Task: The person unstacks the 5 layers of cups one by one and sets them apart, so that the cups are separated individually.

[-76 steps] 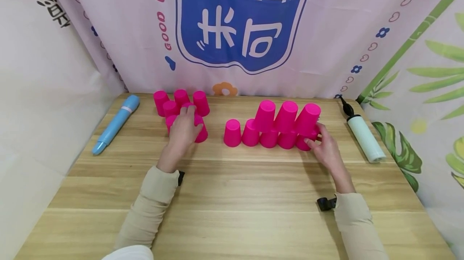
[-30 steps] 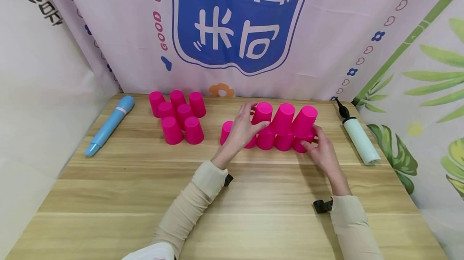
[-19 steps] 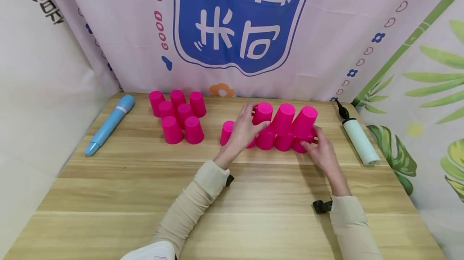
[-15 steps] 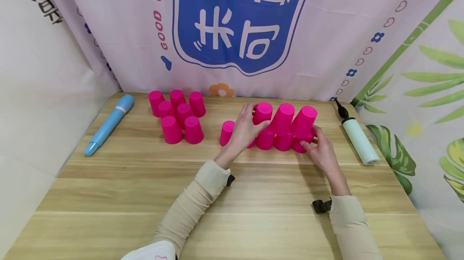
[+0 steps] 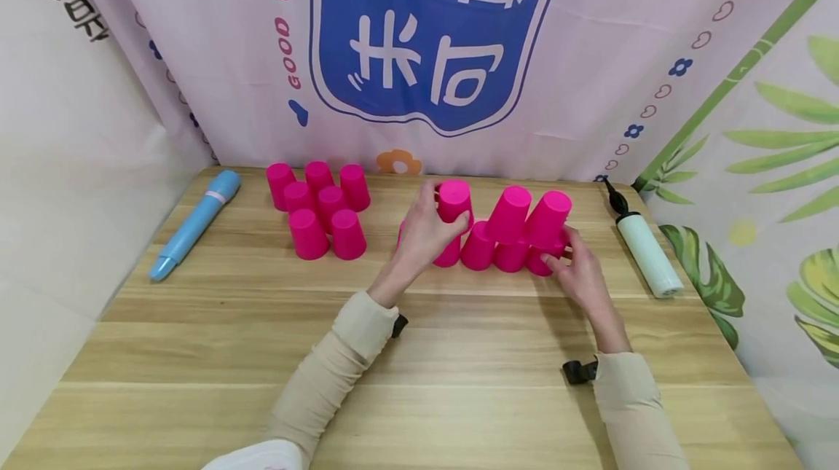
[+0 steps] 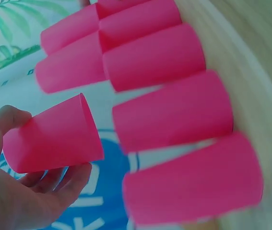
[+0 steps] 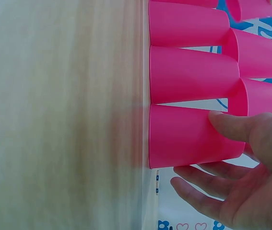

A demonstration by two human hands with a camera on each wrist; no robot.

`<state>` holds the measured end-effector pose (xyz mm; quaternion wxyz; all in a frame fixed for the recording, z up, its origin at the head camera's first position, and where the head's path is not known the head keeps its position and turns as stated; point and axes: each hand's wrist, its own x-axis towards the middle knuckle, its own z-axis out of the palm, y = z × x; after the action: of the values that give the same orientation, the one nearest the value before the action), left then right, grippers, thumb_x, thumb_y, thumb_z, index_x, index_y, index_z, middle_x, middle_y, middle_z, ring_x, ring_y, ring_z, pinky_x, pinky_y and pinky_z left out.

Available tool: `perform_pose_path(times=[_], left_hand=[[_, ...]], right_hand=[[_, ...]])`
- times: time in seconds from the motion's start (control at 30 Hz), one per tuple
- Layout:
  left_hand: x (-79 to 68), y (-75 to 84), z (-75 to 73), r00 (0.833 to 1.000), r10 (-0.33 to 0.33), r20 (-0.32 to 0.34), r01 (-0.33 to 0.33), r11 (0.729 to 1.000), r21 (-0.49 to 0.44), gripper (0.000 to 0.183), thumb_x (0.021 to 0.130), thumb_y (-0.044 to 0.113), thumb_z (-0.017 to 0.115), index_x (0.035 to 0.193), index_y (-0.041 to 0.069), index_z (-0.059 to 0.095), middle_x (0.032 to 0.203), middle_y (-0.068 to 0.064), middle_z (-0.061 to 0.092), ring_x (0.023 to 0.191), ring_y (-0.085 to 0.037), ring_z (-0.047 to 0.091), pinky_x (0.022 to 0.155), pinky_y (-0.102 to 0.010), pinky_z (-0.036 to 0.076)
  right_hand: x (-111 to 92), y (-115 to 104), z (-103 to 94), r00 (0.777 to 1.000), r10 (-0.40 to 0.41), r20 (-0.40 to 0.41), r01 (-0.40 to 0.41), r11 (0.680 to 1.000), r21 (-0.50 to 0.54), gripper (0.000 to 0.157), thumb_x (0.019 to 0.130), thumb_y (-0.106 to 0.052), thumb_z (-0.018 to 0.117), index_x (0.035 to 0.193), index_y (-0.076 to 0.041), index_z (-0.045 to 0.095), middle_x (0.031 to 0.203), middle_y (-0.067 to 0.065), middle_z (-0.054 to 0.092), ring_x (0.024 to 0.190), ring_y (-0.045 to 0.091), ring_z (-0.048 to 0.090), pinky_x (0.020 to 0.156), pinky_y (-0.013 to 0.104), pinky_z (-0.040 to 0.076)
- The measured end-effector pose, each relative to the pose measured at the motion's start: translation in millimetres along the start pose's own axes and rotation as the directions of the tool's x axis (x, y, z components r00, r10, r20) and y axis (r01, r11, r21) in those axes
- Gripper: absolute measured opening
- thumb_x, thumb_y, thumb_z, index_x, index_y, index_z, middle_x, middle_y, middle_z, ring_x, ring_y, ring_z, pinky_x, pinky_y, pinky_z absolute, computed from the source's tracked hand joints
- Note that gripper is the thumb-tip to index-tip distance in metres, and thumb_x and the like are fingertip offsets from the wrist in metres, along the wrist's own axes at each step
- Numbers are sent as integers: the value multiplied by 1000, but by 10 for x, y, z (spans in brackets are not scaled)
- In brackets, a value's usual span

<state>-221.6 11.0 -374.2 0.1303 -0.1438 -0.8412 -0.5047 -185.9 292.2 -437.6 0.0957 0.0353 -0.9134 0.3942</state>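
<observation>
My left hand [image 5: 422, 233] grips an upside-down pink plastic cup [image 5: 455, 200] between thumb and fingers. In the left wrist view that cup [image 6: 54, 136] is apart from the bottom row. Several pink cups [image 5: 478, 245] stand upside down in the bottom row, the left ones partly hidden by my left hand. Two more cups [image 5: 509, 215] sit on top of the row's right part. My right hand [image 5: 585, 275] holds the rightmost bottom cup [image 7: 193, 136], thumb on one side and fingers on the other.
Several upside-down pink cups [image 5: 309, 235] are grouped at the back left of the wooden table [image 5: 459, 382]. A blue tube-shaped pump [image 5: 197, 226] lies at the left, a pale green hand pump [image 5: 649, 255] at the right. Printed curtains [image 5: 590, 55] hang behind.
My left hand came from the left cup group to the upper row's left cup, then lifted it and shifted it left. The right hand stays at the rightmost bottom cup.
</observation>
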Motion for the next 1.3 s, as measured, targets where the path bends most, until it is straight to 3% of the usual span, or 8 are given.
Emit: perform_pose_path(times=[0.27, 0.5, 0.63, 0.8, 0.9, 1.03, 1.13, 1.3], left_hand=[[-124, -59, -531, 999, 4, -54, -4, 1000, 13, 62, 80, 15, 73, 131, 3, 39, 122, -14, 50, 106, -27, 56, 86, -39, 52], [-262, -135, -1079, 991, -27, -130, 40, 994, 99, 63, 80, 15, 74, 130, 2, 38, 125, -16, 51, 110, -29, 55, 91, -44, 51], [-344, -204, -1334, 993, -46, -112, 64, 985, 160, 63, 81, 12, 73, 131, -1, 36, 127, -20, 48, 115, -34, 51, 93, -49, 48], [-443, -294, -1574, 994, -107, -19, 109, 970, 219, 63, 80, 6, 72, 129, -6, 33, 125, -25, 46, 115, -39, 49, 95, -52, 47], [-490, -340, -1665, 981, -184, 60, 162, 950, 268, 62, 81, 5, 72, 127, -6, 32, 122, -27, 47, 112, -41, 49, 92, -53, 48], [-534, -418, -1713, 945, -292, 146, 231, 914, 333, 62, 81, 7, 74, 126, -5, 33, 120, -26, 48, 110, -41, 49, 88, -54, 50], [-551, -503, -1683, 930, -318, 186, 236, 901, 364, 61, 81, 8, 75, 123, -6, 34, 115, -25, 49, 106, -40, 51, 87, -52, 51], [-568, -644, -1604, 928, -315, 202, 218, 894, 393, 58, 81, 5, 75, 121, -8, 34, 109, -25, 50, 99, -38, 52, 85, -49, 50]], right_hand=[[-1, -17, 0, 1000, 5, 5, -5, 1000, 2, 62, 91, -3, 64, 143, 3, 32, 132, 29, 48, 117, 45, 48, 97, 58, 43], [-8, -18, 5, 1000, 5, -1, -5, 1000, -1, 62, 90, -2, 64, 143, 3, 32, 130, 30, 49, 116, 45, 49, 96, 58, 44], [-9, -19, 8, 1000, 3, -3, -3, 1000, -2, 62, 90, -2, 64, 143, 3, 32, 130, 30, 49, 116, 45, 49, 96, 58, 43], [-6, -30, 7, 1000, 2, -1, -2, 1000, -6, 62, 90, -2, 64, 143, 3, 32, 130, 30, 49, 117, 45, 48, 96, 58, 43], [-3, -28, 1, 1000, 5, 0, -5, 1000, -6, 62, 90, -2, 64, 143, 3, 32, 131, 29, 49, 117, 45, 48, 96, 58, 43], [-3, -32, -1, 1000, 11, 6, -11, 1000, -7, 62, 90, -3, 64, 143, 3, 32, 132, 29, 48, 118, 45, 48, 97, 57, 43], [-3, -34, 0, 1000, 14, 6, -14, 1000, -9, 62, 90, -3, 64, 143, 3, 32, 132, 29, 48, 118, 45, 48, 97, 57, 43], [-2, -34, 9, 1000, 2, -3, -2, 1000, -7, 61, 90, -1, 64, 142, 3, 33, 131, 29, 48, 118, 45, 48, 96, 57, 43]])
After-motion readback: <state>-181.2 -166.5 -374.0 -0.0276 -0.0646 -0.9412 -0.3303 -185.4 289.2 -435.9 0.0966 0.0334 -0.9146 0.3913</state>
